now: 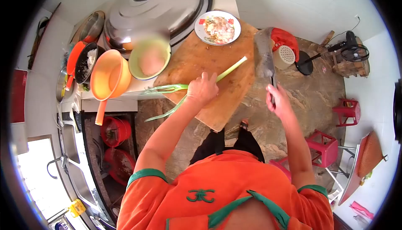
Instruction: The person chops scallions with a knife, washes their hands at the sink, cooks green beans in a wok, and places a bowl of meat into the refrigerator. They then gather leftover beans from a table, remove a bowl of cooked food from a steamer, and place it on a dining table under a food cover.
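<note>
While left grip holds scallion | stalk juts right | leaves trail left

Left hand palm down, forearm slanting inward; right hand curled closed, right arm stretched forward

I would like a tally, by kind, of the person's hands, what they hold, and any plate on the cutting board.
Hands: 2 (left hand, right hand)
Green stalk, held: 1
Cleaver, held: 1
Plate on the cutting board: 1
Total: 5
</note>
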{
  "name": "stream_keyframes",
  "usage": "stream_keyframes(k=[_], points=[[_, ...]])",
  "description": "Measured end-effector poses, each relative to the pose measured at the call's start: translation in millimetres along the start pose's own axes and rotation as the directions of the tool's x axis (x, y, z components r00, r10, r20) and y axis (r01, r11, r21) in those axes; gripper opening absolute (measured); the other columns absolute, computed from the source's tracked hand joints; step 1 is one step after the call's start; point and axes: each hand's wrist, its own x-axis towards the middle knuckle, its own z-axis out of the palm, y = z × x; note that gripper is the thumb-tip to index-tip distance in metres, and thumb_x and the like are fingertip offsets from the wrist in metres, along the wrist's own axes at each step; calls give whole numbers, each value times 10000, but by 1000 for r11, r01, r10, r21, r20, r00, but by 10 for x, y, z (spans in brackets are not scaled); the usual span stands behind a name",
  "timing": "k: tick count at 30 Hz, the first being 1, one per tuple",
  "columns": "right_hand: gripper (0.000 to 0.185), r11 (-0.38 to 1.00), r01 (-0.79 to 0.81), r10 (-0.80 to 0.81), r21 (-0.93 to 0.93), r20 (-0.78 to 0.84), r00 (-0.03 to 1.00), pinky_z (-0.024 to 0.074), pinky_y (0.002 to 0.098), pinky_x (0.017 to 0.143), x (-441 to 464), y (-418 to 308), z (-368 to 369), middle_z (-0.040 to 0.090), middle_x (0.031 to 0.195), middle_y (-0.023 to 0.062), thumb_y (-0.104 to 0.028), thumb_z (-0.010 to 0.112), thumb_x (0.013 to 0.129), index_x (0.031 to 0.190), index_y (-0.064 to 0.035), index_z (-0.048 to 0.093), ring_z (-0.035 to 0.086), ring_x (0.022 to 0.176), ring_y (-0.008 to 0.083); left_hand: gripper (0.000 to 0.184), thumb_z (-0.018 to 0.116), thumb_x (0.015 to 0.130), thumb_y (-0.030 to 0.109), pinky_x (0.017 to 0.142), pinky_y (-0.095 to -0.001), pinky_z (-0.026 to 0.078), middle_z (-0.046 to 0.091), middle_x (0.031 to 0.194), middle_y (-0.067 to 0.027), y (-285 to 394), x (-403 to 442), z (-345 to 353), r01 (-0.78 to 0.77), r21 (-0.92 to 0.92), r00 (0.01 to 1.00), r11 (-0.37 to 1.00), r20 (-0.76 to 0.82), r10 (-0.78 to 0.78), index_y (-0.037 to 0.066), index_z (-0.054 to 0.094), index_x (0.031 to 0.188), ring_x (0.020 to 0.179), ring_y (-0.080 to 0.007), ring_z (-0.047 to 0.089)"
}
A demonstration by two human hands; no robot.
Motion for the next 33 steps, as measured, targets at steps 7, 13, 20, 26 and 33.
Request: stream_keyframes(k=[7, 13, 20, 26, 33], points=[[104, 892, 122, -112, -435, 49, 993, 416, 303, 441, -245, 44, -441, 532, 591, 79, -138, 492, 831, 851, -37, 475, 548, 489, 186, 253, 543, 733, 182, 717, -417, 449, 522, 862, -109, 142, -41, 247, 37, -60, 997, 998, -72, -41, 134, 542, 981, 866, -293, 531], [167, 14, 299, -420, -954, 265, 868, 430, 472, 538, -80, 216, -701, 569, 679, 192, -176, 530, 792, 841, -42, 445, 552, 613, 391, 269, 545, 681, 106, 728, -403, 423, 539, 911, -72, 228, -208, 222, 36, 48, 965, 998, -262, -22, 132, 570, 948, 856, -269, 529], [300, -103, 353, -478, -930, 357, 802, 435, 437, 459, 147, 137, -684, 546, 561, 173, -316, 528, 832, 798, -36, 425, 550, 517, 364, 244, 503, 703, 64, 725, -370, 433, 554, 891, -72, 215, -261, 327, 66, -73, 956, 995, -281, -84, 107, 573, 933, 818, -262, 531], [351, -269, 349, -432, -898, 436, 789, 424, 398, 396, 507, 325, -817, 531, 520, 153, -365, 535, 831, 773, -39, 420, 541, 457, 337, 213, 537, 704, 119, 741, -359, 418, 556, 875, -52, 269, -271, 369, 88, -54, 940, 995, -325, -101, 123, 595, 909, 822, -237, 527], [348, -295, 360, -405, -885, 457, 792, 444, 441, 454, 520, -85, -663, 552, 553, 181, -340, 529, 836, 777, -10, 438, 562, 507, 360, 189, 527, 711, 122, 725, -362, 422, 559, 854, -44, 300, -219, 329, 161, -52, 921, 986, -350, -169, 127, 608, 882, 810, -240, 530]])
